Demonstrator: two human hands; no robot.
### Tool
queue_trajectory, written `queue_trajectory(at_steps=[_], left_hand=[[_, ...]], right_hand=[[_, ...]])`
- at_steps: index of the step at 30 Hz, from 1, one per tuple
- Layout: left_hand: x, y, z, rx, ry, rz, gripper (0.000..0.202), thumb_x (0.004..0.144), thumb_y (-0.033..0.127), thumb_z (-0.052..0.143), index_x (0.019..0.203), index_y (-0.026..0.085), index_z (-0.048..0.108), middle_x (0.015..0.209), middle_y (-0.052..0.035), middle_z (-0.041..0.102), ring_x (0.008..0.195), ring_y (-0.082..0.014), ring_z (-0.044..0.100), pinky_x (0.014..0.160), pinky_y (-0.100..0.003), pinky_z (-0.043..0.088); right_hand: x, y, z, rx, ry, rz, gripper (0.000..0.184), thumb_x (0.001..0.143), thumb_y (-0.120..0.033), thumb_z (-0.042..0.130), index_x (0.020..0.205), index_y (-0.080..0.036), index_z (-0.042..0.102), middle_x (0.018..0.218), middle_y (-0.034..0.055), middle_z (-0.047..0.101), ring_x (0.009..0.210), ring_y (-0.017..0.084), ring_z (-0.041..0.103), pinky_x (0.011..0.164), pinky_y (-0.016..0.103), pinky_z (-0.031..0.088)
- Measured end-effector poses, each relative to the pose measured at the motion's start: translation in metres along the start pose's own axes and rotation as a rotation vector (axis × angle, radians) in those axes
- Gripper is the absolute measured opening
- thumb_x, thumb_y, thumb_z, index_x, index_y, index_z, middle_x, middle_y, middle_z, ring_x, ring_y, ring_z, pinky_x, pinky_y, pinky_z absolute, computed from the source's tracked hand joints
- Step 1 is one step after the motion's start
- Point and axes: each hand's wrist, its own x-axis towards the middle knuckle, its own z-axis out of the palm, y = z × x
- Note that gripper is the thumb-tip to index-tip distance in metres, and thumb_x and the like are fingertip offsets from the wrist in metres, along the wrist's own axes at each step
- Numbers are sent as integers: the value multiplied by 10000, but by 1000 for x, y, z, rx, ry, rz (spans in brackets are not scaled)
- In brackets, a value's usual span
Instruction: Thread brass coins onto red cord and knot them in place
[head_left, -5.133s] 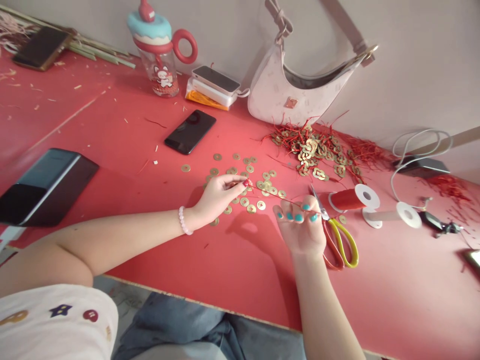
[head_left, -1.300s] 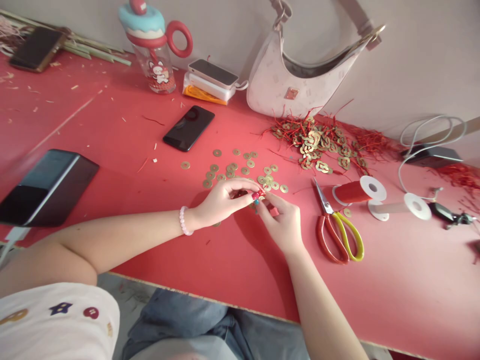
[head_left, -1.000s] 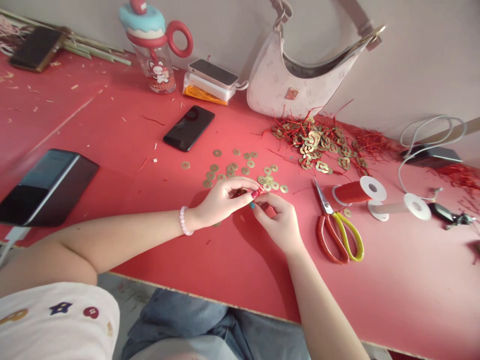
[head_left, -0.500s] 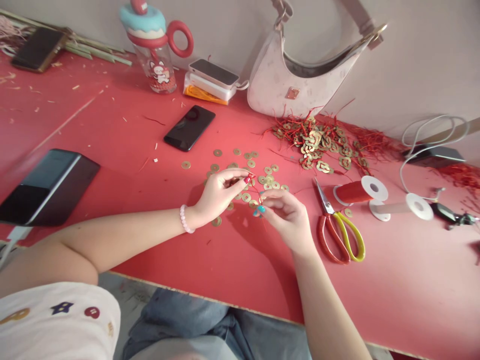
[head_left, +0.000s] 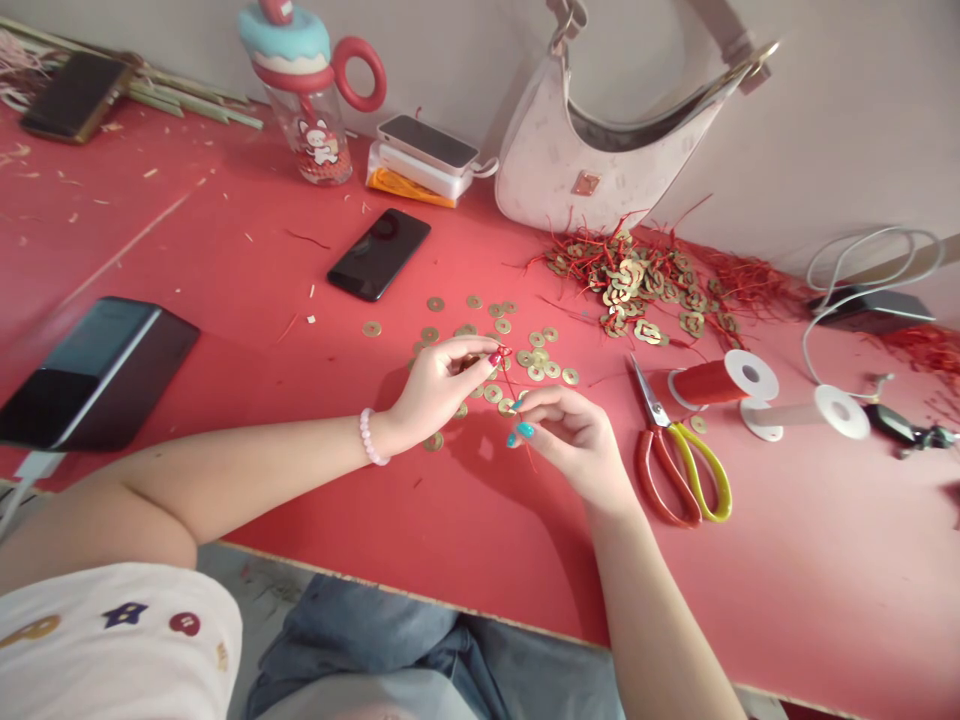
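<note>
Found pinched in the left hand [head_left: 450, 380], between thumb and forefinger with other fingers curled: bunched end of a red cord [head_left: 508, 376]; unable to see into palm. Found gripped lower down, near half past 5 from the bunch, in half-curled fingertips of the right hand [head_left: 574, 440]: same cord, tail hanging free. Noted close by and beneath: loose coins [head_left: 492, 394]. Noted from right hand: scissors [head_left: 659, 416] at 3 o'clock, red spool [head_left: 703, 384] at 2, heap of corded coins [head_left: 636, 285] at 1.
</note>
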Motion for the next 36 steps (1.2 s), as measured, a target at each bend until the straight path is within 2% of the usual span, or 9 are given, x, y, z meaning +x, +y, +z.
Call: queue_trajectory(at_steps=[5,10,13,18,24,30,36], left_hand=[[0,0,0,-3,-10,-4,213,789,249,588,968,152,649,934,-70,665,820,-147,606,674,-259,499],[-2,7,0,-15,-103,-52,192,794,250,579,931,136,650,971,-78,662,803,-142,610,715,-280,507],[-3,9,1,-36,-179,-34,179,799,250,575,912,137,656,977,-78,661,849,-153,613,755,-291,506],[-4,7,2,-22,-218,34,159,796,242,582,891,149,667,981,-74,664,886,-159,611,775,-290,505],[-4,8,1,-63,-152,-28,165,785,234,585,899,140,657,1000,-81,653,822,-143,614,729,-284,524],[-4,13,1,-69,-100,-69,113,778,214,590,854,169,660,1012,-65,654,653,-98,585,638,-271,520],[-4,14,1,-99,-104,-81,101,774,202,592,833,154,658,973,-67,655,630,-91,572,607,-258,497]], right_hand=[[0,1,2,-52,-43,9,134,792,-267,598,905,-209,556,670,-22,628,599,103,597,633,258,477],[6,6,6,-219,149,39,207,829,-285,523,1028,-229,517,621,-46,574,617,105,568,691,270,466],[9,8,8,-296,187,44,231,827,-282,509,1048,-223,534,635,-35,571,626,109,559,661,256,457],[10,8,10,-326,162,86,174,817,-316,512,834,-175,611,672,9,601,614,114,547,621,253,447],[8,6,7,-317,236,98,140,798,-261,497,741,-175,591,653,-3,590,620,111,522,634,248,430],[7,5,5,-404,336,128,148,715,-190,464,571,-176,495,517,-35,422,517,92,385,504,221,316],[8,4,6,-452,405,172,142,645,-185,421,506,-177,398,482,-40,306,492,81,286,460,217,245]])
